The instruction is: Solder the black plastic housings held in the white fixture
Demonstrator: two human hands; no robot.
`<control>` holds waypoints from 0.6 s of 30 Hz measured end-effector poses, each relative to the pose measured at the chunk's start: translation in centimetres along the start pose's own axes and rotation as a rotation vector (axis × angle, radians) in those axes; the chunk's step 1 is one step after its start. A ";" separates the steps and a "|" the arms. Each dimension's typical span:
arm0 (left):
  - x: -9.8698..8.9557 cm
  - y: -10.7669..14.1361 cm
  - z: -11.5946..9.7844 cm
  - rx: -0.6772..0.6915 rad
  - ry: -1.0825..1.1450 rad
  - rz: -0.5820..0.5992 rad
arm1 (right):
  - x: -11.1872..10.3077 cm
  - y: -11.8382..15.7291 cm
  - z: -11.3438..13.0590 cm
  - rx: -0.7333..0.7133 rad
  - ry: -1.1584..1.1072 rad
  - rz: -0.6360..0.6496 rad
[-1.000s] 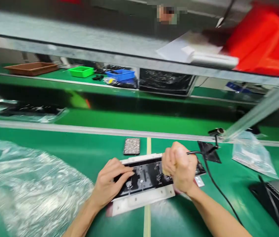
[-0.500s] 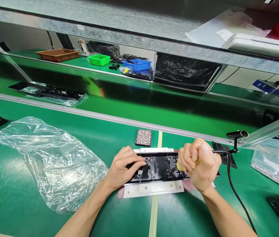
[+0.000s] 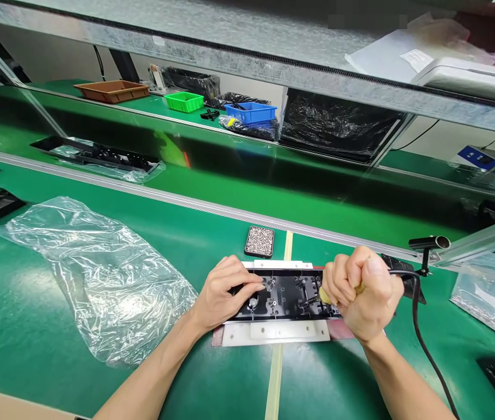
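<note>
A black plastic part (image 3: 288, 294) lies in a white fixture (image 3: 273, 332) on the green bench, straight in front of me. My left hand (image 3: 223, 291) rests flat on the part's left end, fingers pressing it down. My right hand (image 3: 363, 291) is closed in a fist around a corded hand tool (image 3: 323, 296); only its yellowish tip shows, touching the part's right side. The tool's black cable (image 3: 422, 344) runs off to the lower right.
A small tray of screws (image 3: 259, 241) sits just beyond the fixture. A crumpled clear plastic bag (image 3: 94, 274) lies to the left, another bag (image 3: 487, 294) at the right. A conveyor rail (image 3: 186, 204) crosses behind. Coloured bins (image 3: 249, 112) stand on the far bench.
The view has tilted down and steadied. Both hands stay on the black part, the right fist with the tool shifting slightly along it.
</note>
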State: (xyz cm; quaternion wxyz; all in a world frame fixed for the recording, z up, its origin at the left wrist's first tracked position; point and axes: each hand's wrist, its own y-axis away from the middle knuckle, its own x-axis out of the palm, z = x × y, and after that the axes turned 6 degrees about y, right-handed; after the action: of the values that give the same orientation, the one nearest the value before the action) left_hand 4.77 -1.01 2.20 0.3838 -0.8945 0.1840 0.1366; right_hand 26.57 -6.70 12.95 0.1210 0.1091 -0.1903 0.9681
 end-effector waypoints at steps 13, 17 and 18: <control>0.0 -0.1 -0.3 -0.005 0.005 -0.001 | 0.0 -0.2 0.3 0.000 0.014 0.018; 0.0 -0.1 -0.4 -0.014 0.007 0.005 | 0.0 -0.2 0.3 0.006 0.016 0.006; 0.0 -0.1 -0.4 -0.016 0.009 0.007 | 0.0 -0.2 0.3 0.009 0.014 0.001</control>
State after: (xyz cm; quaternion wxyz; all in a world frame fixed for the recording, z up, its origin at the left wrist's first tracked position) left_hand 4.82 -1.27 2.58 0.3753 -0.8976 0.1877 0.1353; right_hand 26.69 -6.61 13.28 0.1212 0.1026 -0.1853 0.9698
